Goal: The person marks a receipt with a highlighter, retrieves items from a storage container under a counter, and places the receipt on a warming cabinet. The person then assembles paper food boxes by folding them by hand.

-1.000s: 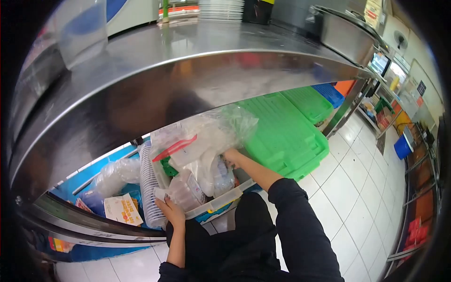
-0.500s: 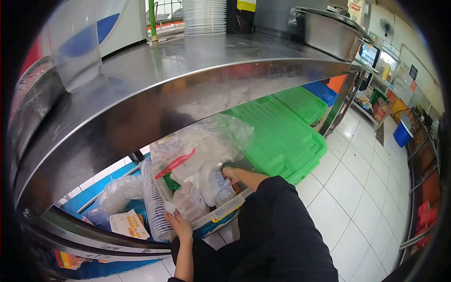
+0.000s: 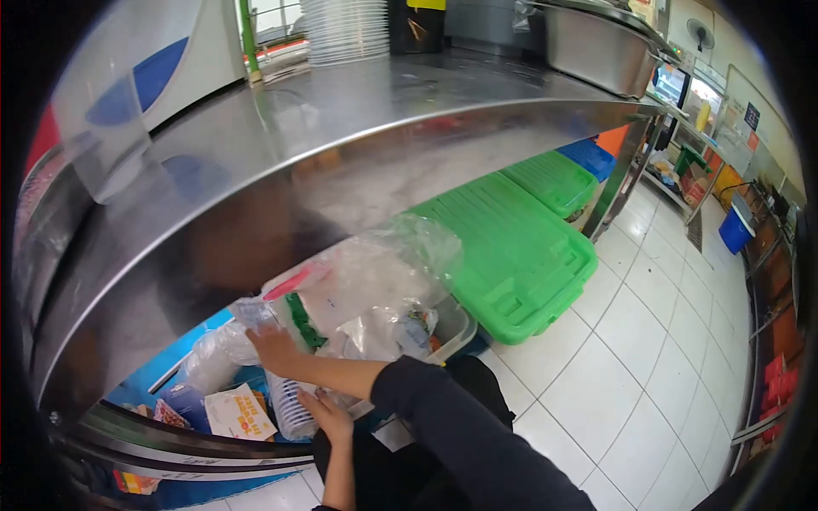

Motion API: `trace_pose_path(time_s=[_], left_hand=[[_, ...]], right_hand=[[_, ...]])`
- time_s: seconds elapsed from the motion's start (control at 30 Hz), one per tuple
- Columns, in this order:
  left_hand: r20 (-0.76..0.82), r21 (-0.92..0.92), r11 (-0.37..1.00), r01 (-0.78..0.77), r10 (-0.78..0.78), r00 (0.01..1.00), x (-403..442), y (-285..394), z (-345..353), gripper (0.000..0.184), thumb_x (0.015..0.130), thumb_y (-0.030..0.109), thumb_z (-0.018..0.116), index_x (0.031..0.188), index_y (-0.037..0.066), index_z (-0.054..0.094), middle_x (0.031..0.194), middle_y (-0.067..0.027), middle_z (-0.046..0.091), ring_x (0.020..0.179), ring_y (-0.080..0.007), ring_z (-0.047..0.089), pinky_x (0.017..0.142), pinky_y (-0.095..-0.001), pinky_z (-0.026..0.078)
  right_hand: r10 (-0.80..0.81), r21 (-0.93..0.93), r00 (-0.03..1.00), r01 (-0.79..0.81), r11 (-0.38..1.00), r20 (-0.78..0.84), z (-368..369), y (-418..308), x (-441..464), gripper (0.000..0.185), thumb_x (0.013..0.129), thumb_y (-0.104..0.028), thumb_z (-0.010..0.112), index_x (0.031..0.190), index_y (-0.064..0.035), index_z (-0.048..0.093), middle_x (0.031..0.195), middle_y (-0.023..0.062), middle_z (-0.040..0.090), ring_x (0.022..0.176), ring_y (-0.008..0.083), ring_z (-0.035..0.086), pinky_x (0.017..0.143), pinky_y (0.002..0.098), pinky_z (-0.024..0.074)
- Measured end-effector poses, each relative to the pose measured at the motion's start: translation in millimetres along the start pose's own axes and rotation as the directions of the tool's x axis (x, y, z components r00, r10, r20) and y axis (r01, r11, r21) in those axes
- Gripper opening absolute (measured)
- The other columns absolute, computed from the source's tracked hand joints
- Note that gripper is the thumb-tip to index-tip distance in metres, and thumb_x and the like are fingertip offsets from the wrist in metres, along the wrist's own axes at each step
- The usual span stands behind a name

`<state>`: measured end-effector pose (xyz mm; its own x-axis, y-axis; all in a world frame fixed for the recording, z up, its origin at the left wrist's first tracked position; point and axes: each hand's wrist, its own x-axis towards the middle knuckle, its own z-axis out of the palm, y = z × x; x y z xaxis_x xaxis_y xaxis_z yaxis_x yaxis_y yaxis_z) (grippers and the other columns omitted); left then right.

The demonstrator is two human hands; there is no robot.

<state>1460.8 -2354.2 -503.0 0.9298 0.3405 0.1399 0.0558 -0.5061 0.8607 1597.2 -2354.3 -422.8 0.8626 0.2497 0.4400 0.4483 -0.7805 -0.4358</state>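
Note:
A long stack of clear ribbed plastic lids or cups [image 3: 291, 410] leans along the left side of a clear plastic bin [image 3: 460, 330]. My left hand [image 3: 330, 419] is at the near end of the stack, its thumb and fingers against the side. Crossing over from the right, my right hand [image 3: 279, 351] is at the stack's far end; its fingers are blurred, and whether they grip is unclear. The bin holds a clear plastic bag [image 3: 371, 332], a large bag with a red strip [image 3: 290, 283] and a green item [image 3: 304, 322].
A steel table [image 3: 341, 94] overhangs the bin. Green lidded boxes [image 3: 520, 264] stand to the right on white floor tiles [image 3: 588, 383]. Left of the stack lie a clear plastic bundle [image 3: 209, 358] and a printed white-and-yellow card [image 3: 240, 413]. A steel pan [image 3: 596, 51] sits on top.
My right hand has left the bin's right side and swung left to the far end of the stack. My left hand stays near its near end. The view has shifted slightly.

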Motion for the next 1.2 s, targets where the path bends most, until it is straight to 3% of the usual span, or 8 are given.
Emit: trace_pose_path(time_s=[0.23,0.33,0.47,0.57,0.63,0.83,1.03,1.2], left_hand=[[-0.192,0.015,0.982,-0.186,0.186,0.964,-3.0,11.0,6.7,0.037,0.092,0.009,0.037,0.12,-0.014,0.036,0.129,-0.0304,0.034,0.121,-0.0442,0.033,0.103,-0.0447,0.025],[-0.173,-0.053,0.985,-0.167,0.156,0.972,-3.1,22.3,1.6,0.035,0.091,0.008,0.038,0.118,-0.014,0.037,0.127,-0.0297,0.035,0.119,-0.0438,0.035,0.102,-0.0446,0.026],[-0.17,-0.022,0.977,-0.213,0.206,0.964,-2.5,23.1,-2.3,0.034,0.09,0.007,0.038,0.118,-0.014,0.038,0.127,-0.0287,0.036,0.119,-0.043,0.036,0.101,-0.0444,0.028],[-0.166,-0.066,0.971,-0.231,0.217,0.962,-3.6,26.3,-3.1,0.034,0.09,0.007,0.039,0.117,-0.013,0.04,0.127,-0.0275,0.037,0.119,-0.0423,0.036,0.101,-0.0442,0.028],[-0.181,-0.059,0.976,-0.21,0.197,0.964,-2.5,28.0,-3.9,0.033,0.09,0.006,0.039,0.117,-0.012,0.041,0.127,-0.0269,0.037,0.119,-0.0418,0.036,0.101,-0.0441,0.028],[-0.197,-0.018,0.989,-0.148,0.142,0.97,-2.6,14.0,3.5,0.033,0.091,0.008,0.039,0.117,-0.013,0.04,0.128,-0.0278,0.036,0.12,-0.0416,0.036,0.101,-0.0422,0.029],[-0.162,-0.048,0.989,-0.138,0.128,0.978,0.0,-13.3,10.4,0.039,0.092,0.011,0.039,0.123,-0.012,0.034,0.135,-0.0288,0.03,0.124,-0.0409,0.031,0.104,-0.043,0.023],[-0.185,0.229,0.879,-0.419,0.462,0.868,-31.5,75.2,-20.1,0.044,0.093,0.019,0.039,0.125,-0.012,0.036,0.137,-0.0293,0.028,0.125,-0.0437,0.029,0.103,-0.0512,0.021]], right_hand=[[0.147,-0.162,0.954,-0.107,0.981,0.263,-105.0,43.4,-46.5,0.051,0.077,-0.016,0.055,0.122,0.0002,0.041,0.097,0.0176,0.056,0.086,0.0322,0.061,0.07,0.0434,0.0496],[-0.225,0.27,0.896,0.125,0.955,0.382,-133.6,110.0,-61.5,0.049,0.072,-0.014,0.057,0.117,0.0018,0.045,0.097,0.0176,0.057,0.086,0.0362,0.058,0.077,0.0445,0.0463],[0.219,-0.328,0.254,0.557,0.763,0.942,-152.2,207.5,-45.9,0.02,0.075,-0.017,0.053,0.07,-0.0036,0.068,0.086,0.0144,0.066,0.08,0.0301,0.063,0.066,0.0418,0.0505],[0.535,-0.584,0.324,0.073,0.808,0.78,-143.9,229.9,-82.3,0.021,0.076,-0.021,0.056,0.079,-0.006,0.07,0.085,0.0123,0.067,0.074,0.0276,0.065,0.06,0.0413,0.0513],[0.315,-0.715,0.785,0.22,0.664,0.534,-94.8,276.8,-105.8,0.019,0.077,-0.018,0.058,0.082,-0.005,0.071,0.084,0.0126,0.067,0.079,0.0262,0.065,0.063,0.0406,0.0518],[0.083,-0.525,0.661,0.506,0.684,0.746,-115.3,283.6,-105.9,0.015,0.074,-0.017,0.058,0.076,-0.0073,0.069,0.083,0.0138,0.067,0.08,0.0295,0.065,0.066,0.0405,0.0519],[0.34,-0.557,0.671,0.131,0.82,0.659,-209.4,175.3,-98.8,0.019,0.071,-0.018,0.059,0.081,-0.0028,0.066,0.095,0.018,0.064,0.085,0.0296,0.063,0.07,0.0434,0.0499],[0.037,0.256,0.998,-0.05,0.965,0.057,-348.9,153.2,-161.7,0.028,0.076,-0.014,0.057,0.101,-0.0007,0.059,0.123,0.0161,0.049,0.111,0.0282,0.05,0.092,0.037,0.0391]])
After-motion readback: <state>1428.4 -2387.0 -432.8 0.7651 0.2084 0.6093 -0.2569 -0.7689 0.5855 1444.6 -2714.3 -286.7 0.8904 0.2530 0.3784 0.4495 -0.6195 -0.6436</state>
